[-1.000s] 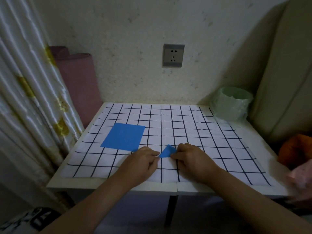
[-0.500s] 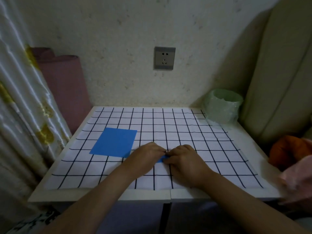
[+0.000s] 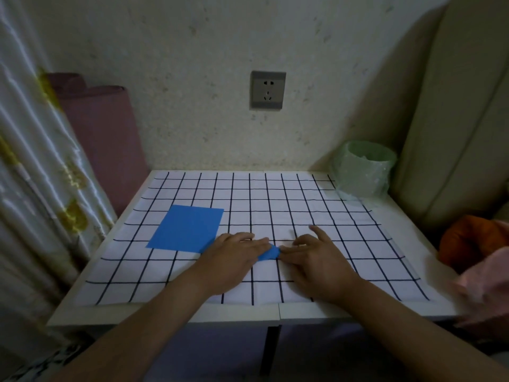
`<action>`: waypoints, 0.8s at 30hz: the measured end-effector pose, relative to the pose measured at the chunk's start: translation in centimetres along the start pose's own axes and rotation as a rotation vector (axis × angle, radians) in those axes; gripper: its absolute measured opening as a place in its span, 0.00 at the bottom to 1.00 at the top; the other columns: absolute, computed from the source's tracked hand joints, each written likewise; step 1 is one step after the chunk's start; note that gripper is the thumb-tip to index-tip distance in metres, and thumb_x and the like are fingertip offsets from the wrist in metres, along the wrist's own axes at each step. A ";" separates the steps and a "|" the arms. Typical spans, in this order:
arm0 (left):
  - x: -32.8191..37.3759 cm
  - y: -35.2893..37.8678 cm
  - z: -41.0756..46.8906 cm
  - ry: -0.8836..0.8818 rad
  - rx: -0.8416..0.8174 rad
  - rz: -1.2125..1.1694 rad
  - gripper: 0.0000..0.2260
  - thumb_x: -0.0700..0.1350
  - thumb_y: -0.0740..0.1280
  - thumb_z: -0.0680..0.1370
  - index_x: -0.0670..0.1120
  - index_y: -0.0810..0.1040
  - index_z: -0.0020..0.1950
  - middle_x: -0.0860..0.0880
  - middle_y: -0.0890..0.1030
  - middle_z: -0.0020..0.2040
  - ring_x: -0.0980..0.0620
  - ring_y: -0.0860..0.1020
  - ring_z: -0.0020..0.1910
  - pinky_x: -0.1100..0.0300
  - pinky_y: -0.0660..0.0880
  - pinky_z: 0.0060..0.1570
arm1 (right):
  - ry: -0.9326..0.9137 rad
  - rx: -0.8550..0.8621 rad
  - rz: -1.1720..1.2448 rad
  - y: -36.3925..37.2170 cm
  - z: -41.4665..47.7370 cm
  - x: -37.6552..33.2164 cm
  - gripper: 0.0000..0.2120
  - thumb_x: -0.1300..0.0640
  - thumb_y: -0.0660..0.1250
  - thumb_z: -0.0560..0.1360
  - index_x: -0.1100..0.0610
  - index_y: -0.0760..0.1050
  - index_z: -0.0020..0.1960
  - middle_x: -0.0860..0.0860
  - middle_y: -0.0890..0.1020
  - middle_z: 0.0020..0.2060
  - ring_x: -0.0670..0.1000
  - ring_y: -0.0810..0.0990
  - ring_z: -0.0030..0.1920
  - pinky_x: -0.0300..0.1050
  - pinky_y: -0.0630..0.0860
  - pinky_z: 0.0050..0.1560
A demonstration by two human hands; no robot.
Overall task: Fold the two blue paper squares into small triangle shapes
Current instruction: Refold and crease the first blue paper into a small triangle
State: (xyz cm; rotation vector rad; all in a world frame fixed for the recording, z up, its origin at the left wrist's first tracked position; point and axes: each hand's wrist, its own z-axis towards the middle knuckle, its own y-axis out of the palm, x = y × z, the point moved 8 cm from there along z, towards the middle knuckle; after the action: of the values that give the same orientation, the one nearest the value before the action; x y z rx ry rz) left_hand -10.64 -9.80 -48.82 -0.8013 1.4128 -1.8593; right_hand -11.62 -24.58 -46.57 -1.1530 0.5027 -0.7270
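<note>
Pressed down now, the folded paper lies flat on the table between both hands. Left hand and right hand, fingers straight, grip nothing and only flatten the crease. Second square waits beside, unfolded.

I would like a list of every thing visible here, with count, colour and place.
grid cloth: one, white with black lines, covering table
folded paper: one, blue, cloth's near centre
paper square: one, blue, flat on cloth's left
socket: one, grey, on wall
bin: one, green liner, table's far right corner
rolled mat: one, pink, far left
curtain: one, pale, left edge
left hand: one, fingers pressing folded paper
right hand: one, fingers touching folded paper
</note>
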 end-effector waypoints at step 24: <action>-0.7 0.1 2.0 -0.190 0.038 -0.432 0.10 0.49 0.69 0.77 0.54 0.77 0.57 0.59 0.72 0.55 0.63 0.67 0.57 0.72 0.64 0.55 | 0.280 -0.123 0.275 1.0 2.9 2.1 0.09 0.46 0.71 0.73 0.46 0.83 0.52 0.43 0.79 0.51 0.46 0.75 0.54 0.52 0.71 0.60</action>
State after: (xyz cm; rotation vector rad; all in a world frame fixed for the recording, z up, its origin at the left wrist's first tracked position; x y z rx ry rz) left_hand -8.66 -10.41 -48.47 -1.3071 1.1454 -2.0491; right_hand -7.94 -24.08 -46.56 -1.0728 0.9338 -0.6259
